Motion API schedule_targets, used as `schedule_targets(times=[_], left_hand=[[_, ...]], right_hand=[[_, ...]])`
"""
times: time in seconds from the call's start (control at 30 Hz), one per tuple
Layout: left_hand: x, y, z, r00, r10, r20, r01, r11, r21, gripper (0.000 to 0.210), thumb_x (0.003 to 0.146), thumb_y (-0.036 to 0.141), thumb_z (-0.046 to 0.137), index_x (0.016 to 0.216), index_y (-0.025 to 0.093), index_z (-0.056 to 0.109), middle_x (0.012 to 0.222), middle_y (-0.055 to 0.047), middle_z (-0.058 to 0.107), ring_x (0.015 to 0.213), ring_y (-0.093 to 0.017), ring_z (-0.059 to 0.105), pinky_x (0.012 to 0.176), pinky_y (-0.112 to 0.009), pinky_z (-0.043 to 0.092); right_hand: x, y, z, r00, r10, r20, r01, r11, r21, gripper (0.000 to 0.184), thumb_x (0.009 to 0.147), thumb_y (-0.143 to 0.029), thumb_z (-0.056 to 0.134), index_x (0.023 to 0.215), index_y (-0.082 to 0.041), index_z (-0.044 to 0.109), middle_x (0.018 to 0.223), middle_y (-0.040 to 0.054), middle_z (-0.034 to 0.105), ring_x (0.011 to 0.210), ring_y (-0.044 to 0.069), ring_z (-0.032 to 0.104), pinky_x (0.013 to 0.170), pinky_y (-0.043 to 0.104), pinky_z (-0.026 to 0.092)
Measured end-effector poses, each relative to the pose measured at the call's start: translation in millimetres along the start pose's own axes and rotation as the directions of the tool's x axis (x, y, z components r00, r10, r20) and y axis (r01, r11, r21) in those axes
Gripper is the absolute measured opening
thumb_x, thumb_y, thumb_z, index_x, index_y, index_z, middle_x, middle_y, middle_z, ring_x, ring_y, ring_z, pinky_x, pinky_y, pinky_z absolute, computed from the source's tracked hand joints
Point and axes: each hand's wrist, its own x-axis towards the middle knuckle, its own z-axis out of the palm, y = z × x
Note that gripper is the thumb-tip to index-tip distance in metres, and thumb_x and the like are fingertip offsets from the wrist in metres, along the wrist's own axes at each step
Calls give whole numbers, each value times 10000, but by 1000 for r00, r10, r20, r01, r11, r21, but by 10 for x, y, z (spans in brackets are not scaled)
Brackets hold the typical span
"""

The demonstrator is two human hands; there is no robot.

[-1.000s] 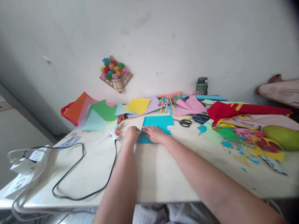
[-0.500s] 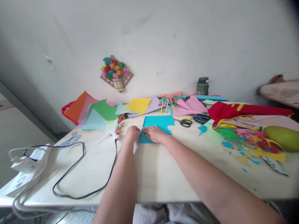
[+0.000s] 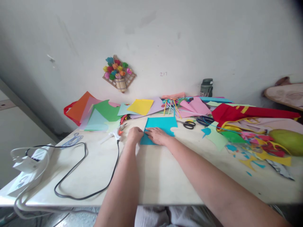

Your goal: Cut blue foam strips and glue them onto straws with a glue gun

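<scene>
A bright blue sheet of paper (image 3: 162, 123) lies on the table in front of me, with a curved notch in its right edge. My left hand (image 3: 135, 135) is closed at the sheet's left edge, its fingers curled and pinching there; the fingertips are partly hidden. Flat across the lower part of the paper rests my right hand (image 3: 156, 136), fingers stretched to the left. A white glue gun (image 3: 115, 135) is just left of my left hand. Black-handled scissors (image 3: 189, 125) lie to the right of the sheet.
Coloured papers (image 3: 104, 110) and thin paper sticks (image 3: 169, 106) line the wall. Paper scraps (image 3: 251, 157), a green mango-like fruit (image 3: 286, 142) and a red cloth (image 3: 236, 112) are at right. A black cord (image 3: 78, 198) loops towards a power strip (image 3: 30, 176). A bottle (image 3: 206, 87) stands behind.
Both hands keep their places on the blue paper with almost no movement. The whole view has shifted very slightly.
</scene>
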Motion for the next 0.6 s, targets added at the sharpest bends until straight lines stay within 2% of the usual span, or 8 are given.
schedule_targets(times=[0.17,0.27,0.33,0.4,0.5,0.6], left_hand=[[8,-8,13,1000,8,-18,-9,1000,-29,171,590,271,551,721,210,641,754,-48,660,750,-181,594,613,-230,417],[-31,22,-36,981,-68,-182,56,996,-68,222,648,380,522,751,206,615,789,-63,650,791,-208,585,646,-270,412],[-71,51,-90,925,-165,-342,128,983,-130,264,702,429,460,746,204,589,781,-69,642,807,-225,578,658,-299,405],[-111,80,-145,856,-223,-466,136,968,-213,256,747,406,410,745,202,564,752,-60,635,799,-219,575,679,-307,393],[-158,115,-211,751,-267,-604,58,938,-342,257,792,388,357,746,202,528,706,-36,622,747,-188,572,689,-293,380],[-199,149,-275,638,-321,-700,-57,887,-459,295,815,428,320,763,201,501,676,-18,603,685,-160,559,669,-272,377]], right_hand=[[18,-10,-15,997,-1,-72,1,1000,8,376,860,-328,307,1173,-218,485,1294,39,410,1154,190,384,951,335,271],[36,-33,-37,985,-8,-171,11,1000,22,340,866,-302,315,1094,-183,537,1197,61,503,1074,177,447,912,298,297],[47,-67,-59,977,41,-207,-35,999,32,331,873,-304,309,960,-155,591,1043,87,582,978,175,496,850,281,331],[59,-119,-77,966,112,-232,-104,994,44,357,876,-328,305,823,-138,603,896,103,604,894,178,518,777,273,354],[92,-229,-81,951,154,-268,-137,987,82,362,870,-359,318,755,-139,581,828,98,590,851,176,517,700,258,354],[155,-360,-66,955,160,-248,-126,981,149,274,861,-311,354,783,-149,561,849,77,578,808,152,518,642,238,343]])
